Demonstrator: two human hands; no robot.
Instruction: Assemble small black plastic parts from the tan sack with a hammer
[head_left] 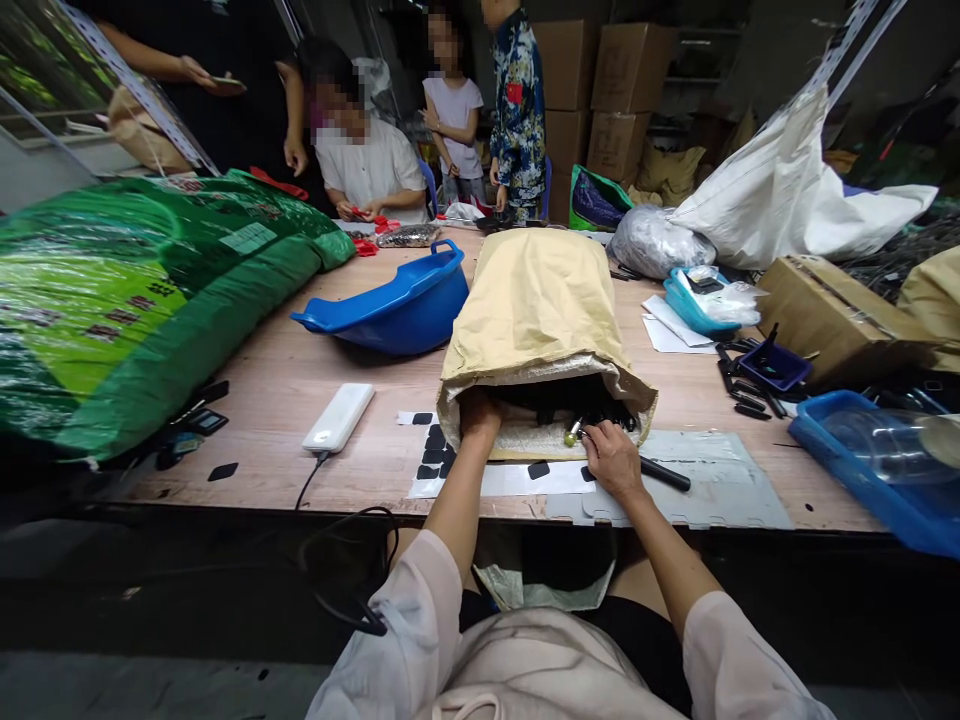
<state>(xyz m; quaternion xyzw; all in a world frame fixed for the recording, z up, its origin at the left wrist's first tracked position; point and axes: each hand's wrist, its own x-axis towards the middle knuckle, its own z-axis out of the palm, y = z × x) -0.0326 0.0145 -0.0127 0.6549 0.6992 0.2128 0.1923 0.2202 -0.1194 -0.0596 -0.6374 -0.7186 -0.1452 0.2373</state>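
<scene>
A tan woven sack (pixel 536 300) lies on the table with its mouth facing me, and dark pieces (pixel 551 398) fill the shadowed inside. My left hand (pixel 480 412) reaches into the left of the mouth; its fingers are hidden there. At the right of the opening, my right hand (pixel 615 460) has its fingers curled by a small shiny piece with a yellow-green end (pixel 572 434). What those fingers hold is not clear. Beside that wrist lies a black rod (pixel 666 474). Under the sack's front edge is a white strip with black stickers (pixel 538 469).
Left of the sack are a blue basin (pixel 397 305), a white power bank (pixel 339 418) with a cable and a large green sack (pixel 150 300). To the right stand a cardboard box (pixel 840 310) and a blue tray (pixel 885 480). Several people are across the table.
</scene>
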